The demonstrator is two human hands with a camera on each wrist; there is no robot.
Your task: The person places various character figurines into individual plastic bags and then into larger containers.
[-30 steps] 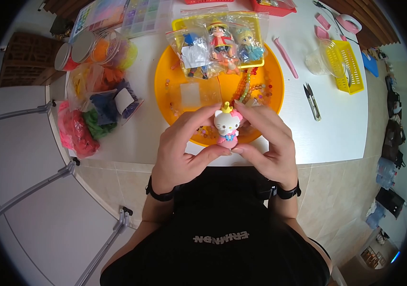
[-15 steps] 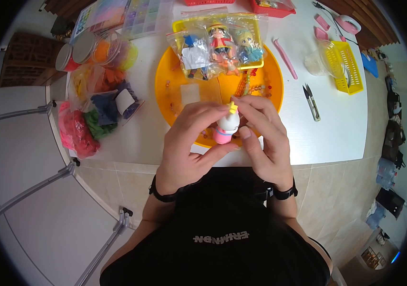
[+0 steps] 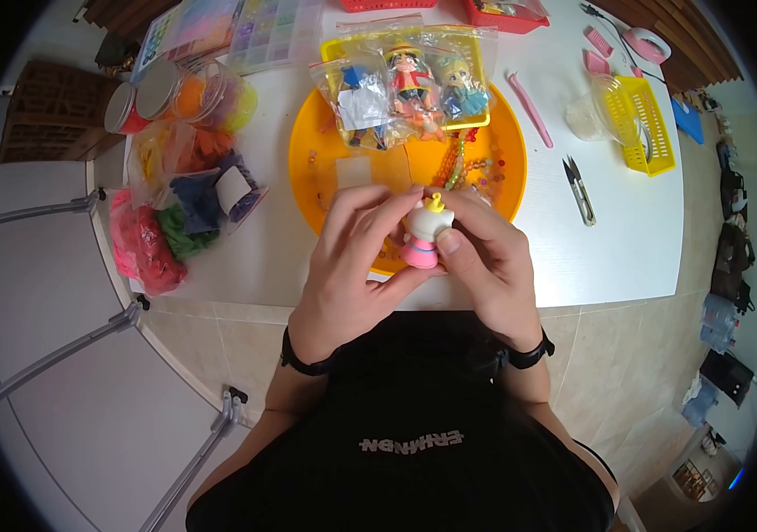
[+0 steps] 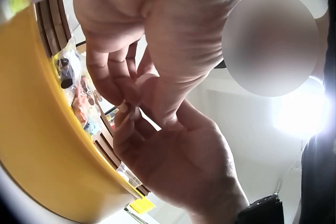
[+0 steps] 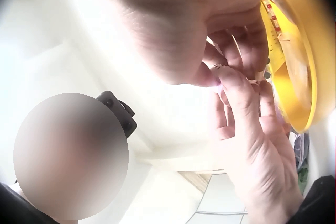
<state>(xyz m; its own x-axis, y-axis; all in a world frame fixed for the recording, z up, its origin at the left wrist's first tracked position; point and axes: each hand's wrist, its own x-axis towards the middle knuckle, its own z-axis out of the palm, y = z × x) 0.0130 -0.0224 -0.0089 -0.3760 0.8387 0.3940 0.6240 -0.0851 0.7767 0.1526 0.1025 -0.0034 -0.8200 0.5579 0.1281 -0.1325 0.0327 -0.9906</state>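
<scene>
A small Hello Kitty figurine (image 3: 419,254) with a white head, yellow crown and pink dress is held between both hands over the near edge of the orange basin. Its back is turned toward the head camera. The left hand (image 3: 343,270) curls round its left side, fingertips near the crown and thumb below the base. With its thumb pressed on the figurine's side, the right hand (image 3: 501,275) grips from the right, its other fingers partly hidden behind. Both wrist views show the fingers (image 4: 118,77) meeting round the figurine, mostly hiding it.
The orange basin (image 3: 300,151) contains strings of beads (image 3: 458,164); a yellow basket (image 3: 487,62) with bagged figurines overlaps its far side. Thread snips (image 3: 580,191) and a pink tool (image 3: 531,108) lie right. Bags of coloured material (image 3: 192,199) and jars (image 3: 156,89) stand left.
The figurine has been turned from facing the head camera to showing its back. The right thumb has shifted from beneath the base up onto its side.
</scene>
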